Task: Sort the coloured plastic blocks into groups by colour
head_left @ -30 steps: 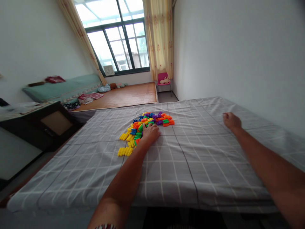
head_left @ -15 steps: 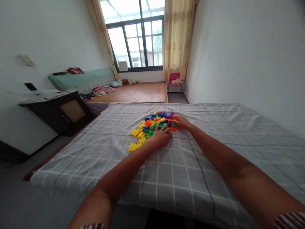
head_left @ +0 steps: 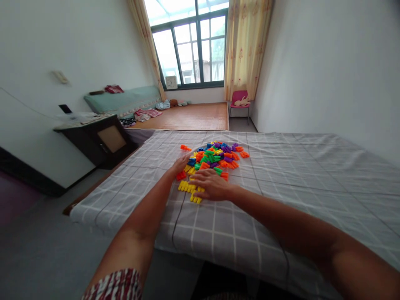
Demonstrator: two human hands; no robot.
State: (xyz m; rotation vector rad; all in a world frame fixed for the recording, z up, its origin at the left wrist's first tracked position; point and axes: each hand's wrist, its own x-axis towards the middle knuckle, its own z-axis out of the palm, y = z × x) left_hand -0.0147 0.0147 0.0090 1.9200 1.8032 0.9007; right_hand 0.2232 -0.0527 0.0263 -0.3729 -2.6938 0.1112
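Note:
A heap of colourful plastic building blocks in green, orange, purple, blue and yellow lies on a grey checked cloth. At the heap's left edge is my left hand, fingers stretched out against the blocks. My right hand lies across the near side, fingers spread over several yellow blocks and touching them. A red block sits just below my left hand. One orange block lies apart, beyond my left hand, and another orange block lies at the heap's right edge.
Beyond the cloth-covered surface stands a low bed with clothes on it. A dark cabinet is on the left. Near the curtain, a pink chair holds a soft toy. A white wall runs along the right.
My left hand has moved from the near side to the heap's left edge. My right hand has come from the right side to the near side. The head view has shifted left.

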